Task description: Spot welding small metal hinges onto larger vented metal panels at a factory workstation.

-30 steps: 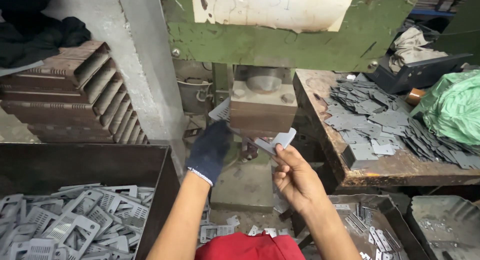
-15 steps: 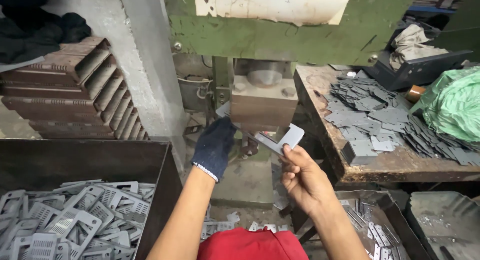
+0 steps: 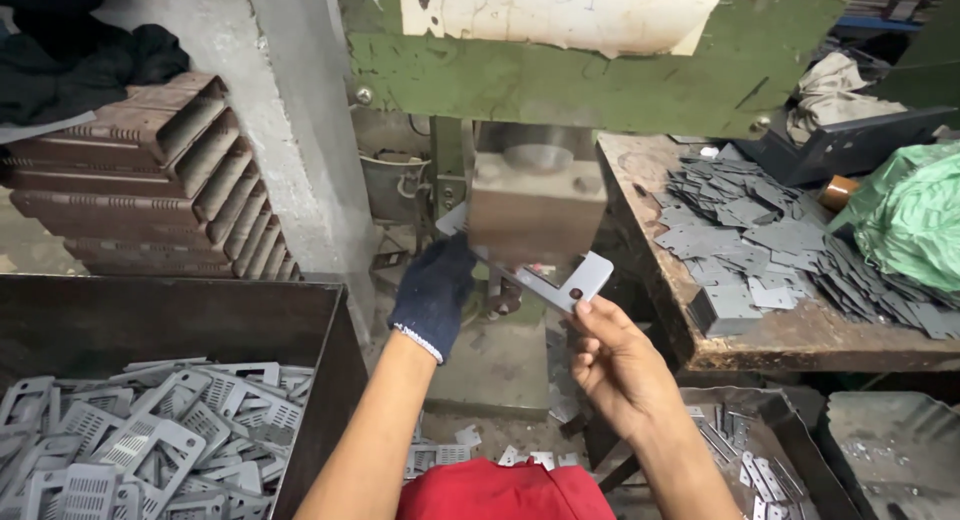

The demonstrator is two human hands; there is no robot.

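work here looks to be in the middle of one cycle, judged from how things lie. grey metal plate (image 3: 555,280) is between the two hands, just under the brown press block (image 3: 536,215), and it is tilted, not lying flat in the press. right hand (image 3: 612,355), which is bare, has its fingertips closed on the lower right corner of the plate, near a small dark hole. left hand (image 3: 435,292), in a dark knitted glove, is at the other end of the plate; its fingers are curled there, but i cannot tell if they really pinch the plate or only touch it.

what seems done: many perforated grey pieces lie in the dark bin (image 3: 330,380) at the left. what seems left: a big pile of flat grey blanks (image 3: 740,230) lies on the worn wooden table (image 3: 800,345) at the right, well apart from the hands, beside a green bag (image 3: 905,220).
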